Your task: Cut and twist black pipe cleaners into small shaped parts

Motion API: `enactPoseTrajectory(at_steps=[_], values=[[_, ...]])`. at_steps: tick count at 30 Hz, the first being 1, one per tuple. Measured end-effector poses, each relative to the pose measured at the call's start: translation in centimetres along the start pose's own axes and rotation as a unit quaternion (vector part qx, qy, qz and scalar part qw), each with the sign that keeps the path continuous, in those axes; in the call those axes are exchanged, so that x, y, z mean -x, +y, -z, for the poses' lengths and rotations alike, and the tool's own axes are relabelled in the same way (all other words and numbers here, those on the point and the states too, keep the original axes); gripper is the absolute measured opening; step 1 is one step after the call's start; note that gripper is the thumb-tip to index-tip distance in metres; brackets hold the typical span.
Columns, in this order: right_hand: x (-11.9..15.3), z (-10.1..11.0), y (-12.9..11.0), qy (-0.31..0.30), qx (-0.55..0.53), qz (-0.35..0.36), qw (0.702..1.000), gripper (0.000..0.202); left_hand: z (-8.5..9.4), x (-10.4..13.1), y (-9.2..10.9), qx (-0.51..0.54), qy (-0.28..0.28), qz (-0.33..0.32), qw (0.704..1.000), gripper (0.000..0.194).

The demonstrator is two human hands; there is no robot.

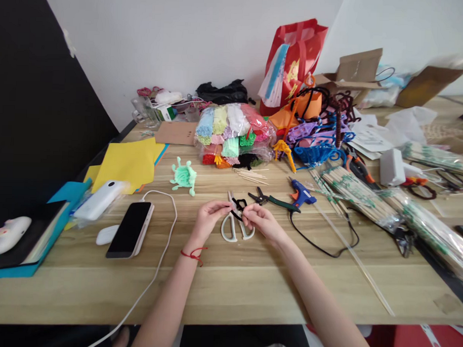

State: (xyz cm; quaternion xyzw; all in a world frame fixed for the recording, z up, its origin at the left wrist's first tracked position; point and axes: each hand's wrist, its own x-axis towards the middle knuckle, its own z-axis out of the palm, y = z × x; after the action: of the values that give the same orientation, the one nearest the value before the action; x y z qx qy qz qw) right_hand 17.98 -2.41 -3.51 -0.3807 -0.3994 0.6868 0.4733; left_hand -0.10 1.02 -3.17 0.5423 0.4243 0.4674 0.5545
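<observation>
Above a pair of white-handled scissors [229,230], both hands meet at a small black piece [236,213], perhaps a pipe cleaner. My left hand [212,216] pinches its left end, thumb and fingers together. At its right side, my right hand [261,220] is closed on the same piece. The scissors lie on the table, partly hidden by my hands. A mint-green fuzzy shape [184,176] sits to the left, beyond my left hand. Dark-handled pliers [279,201] and a blue glue gun [302,193] lie to the right.
Bundled colourful pipe cleaners [233,133] stand at the back beside a red bag [296,59]. A phone [130,229] with a white cable [167,242] lies left. Packed wooden sticks [362,196], a clear glue stick [353,259] and orange-handled pliers [356,165] lie right.
</observation>
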Motion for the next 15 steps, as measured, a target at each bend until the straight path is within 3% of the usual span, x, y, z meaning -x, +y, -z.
enactPoseTrajectory(at_steps=[5, 15], values=[[-0.06, 0.05, 0.44, -0.002, 0.048, 0.030, 0.998, 0.024, -0.67, 0.23, 0.33, -0.008, 0.038, -0.012, 0.999, 0.036], [-0.18, 0.11, 0.63, -0.005, 0.074, 0.043, 0.996, 0.021, -1.09, 0.43, 0.13, 0.014, 0.052, 0.030, 0.998, 0.028]])
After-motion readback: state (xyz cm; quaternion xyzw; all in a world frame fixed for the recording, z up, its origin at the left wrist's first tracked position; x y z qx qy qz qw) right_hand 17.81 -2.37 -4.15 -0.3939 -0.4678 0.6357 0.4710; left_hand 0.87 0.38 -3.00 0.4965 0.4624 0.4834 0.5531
